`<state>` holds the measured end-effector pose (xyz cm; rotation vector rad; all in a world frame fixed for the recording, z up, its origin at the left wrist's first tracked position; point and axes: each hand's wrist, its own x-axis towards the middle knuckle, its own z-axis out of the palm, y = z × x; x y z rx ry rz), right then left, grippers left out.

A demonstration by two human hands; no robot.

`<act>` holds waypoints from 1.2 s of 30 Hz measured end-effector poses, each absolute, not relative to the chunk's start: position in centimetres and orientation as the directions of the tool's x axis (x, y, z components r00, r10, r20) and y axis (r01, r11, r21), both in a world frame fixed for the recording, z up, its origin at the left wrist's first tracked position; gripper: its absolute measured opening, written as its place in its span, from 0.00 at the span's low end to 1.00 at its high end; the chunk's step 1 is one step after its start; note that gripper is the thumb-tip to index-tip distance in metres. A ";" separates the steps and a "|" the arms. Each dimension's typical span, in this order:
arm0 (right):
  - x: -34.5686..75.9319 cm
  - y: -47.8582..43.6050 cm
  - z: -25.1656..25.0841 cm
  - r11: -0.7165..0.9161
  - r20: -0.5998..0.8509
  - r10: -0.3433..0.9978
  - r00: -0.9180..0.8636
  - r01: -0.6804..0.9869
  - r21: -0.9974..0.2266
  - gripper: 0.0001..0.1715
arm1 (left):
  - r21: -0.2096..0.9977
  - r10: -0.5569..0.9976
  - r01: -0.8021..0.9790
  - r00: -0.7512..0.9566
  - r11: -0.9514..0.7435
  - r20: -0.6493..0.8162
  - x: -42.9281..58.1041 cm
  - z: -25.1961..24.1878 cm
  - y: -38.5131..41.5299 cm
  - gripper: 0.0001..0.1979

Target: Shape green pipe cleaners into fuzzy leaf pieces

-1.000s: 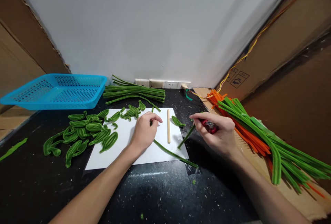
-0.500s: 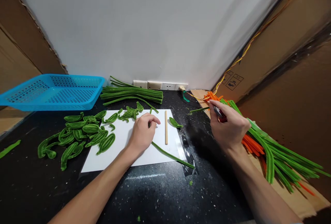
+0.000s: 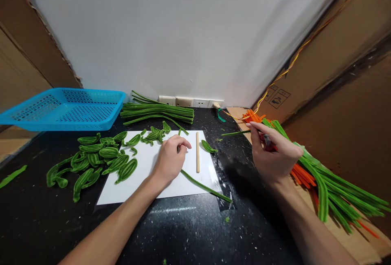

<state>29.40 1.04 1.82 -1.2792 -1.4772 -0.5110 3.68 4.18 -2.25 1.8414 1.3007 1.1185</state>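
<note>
My left hand (image 3: 169, 160) rests closed on a white sheet of paper (image 3: 143, 179), its fingers curled round the end of a long green pipe cleaner (image 3: 204, 186) that trails off toward the paper's near right corner. My right hand (image 3: 273, 153) hovers at the right, closed on a small red-handled tool (image 3: 269, 142) and pinching a short green pipe cleaner piece (image 3: 235, 133) that sticks out leftward. A thin wooden stick (image 3: 197, 157) lies on the paper between the hands, with a small green leaf shape (image 3: 208, 147) beside it.
Several folded green leaf shapes (image 3: 100, 159) lie left of and on the paper. A bundle of green pipe cleaners (image 3: 159, 111) lies by the wall sockets. A blue mesh basket (image 3: 65, 108) stands at the left. Green and orange pipe cleaners (image 3: 320, 179) lie on cardboard at the right.
My right hand has lifted from the paper's right edge and swung right toward the pile, carrying the short green piece with it. My left hand has stayed put.
</note>
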 end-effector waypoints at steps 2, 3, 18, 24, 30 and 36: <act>28.6 0.7 1.9 0.397 0.878 0.439 0.193 0.835 -0.382 0.08 | 0.846 0.945 0.420 0.153 -0.328 0.290 3.7 -2.1 4.1 0.15; 28.1 0.6 1.9 0.410 0.851 0.467 0.239 0.794 -0.448 0.08 | 0.848 0.943 0.413 0.151 -0.332 0.296 3.7 -1.9 4.1 0.15; 25.8 0.1 0.2 0.428 0.623 0.762 0.176 0.585 -0.689 0.16 | 0.730 0.771 0.289 0.395 -0.620 0.499 4.4 -1.1 2.4 0.10; 25.7 0.1 0.1 0.449 0.630 0.761 0.154 0.576 -0.683 0.15 | 0.721 0.737 0.286 0.510 -0.631 0.444 4.5 -1.2 2.3 0.09; 25.9 -0.1 0.1 0.464 0.626 0.765 0.148 0.548 -0.696 0.21 | 0.953 0.873 0.070 0.425 -0.294 0.238 5.2 -0.6 2.0 0.12; 26.4 -0.2 0.1 0.584 0.737 0.672 -0.079 0.668 -0.461 0.30 | 0.992 0.924 -0.128 0.376 -0.021 0.068 5.0 -0.2 2.9 0.15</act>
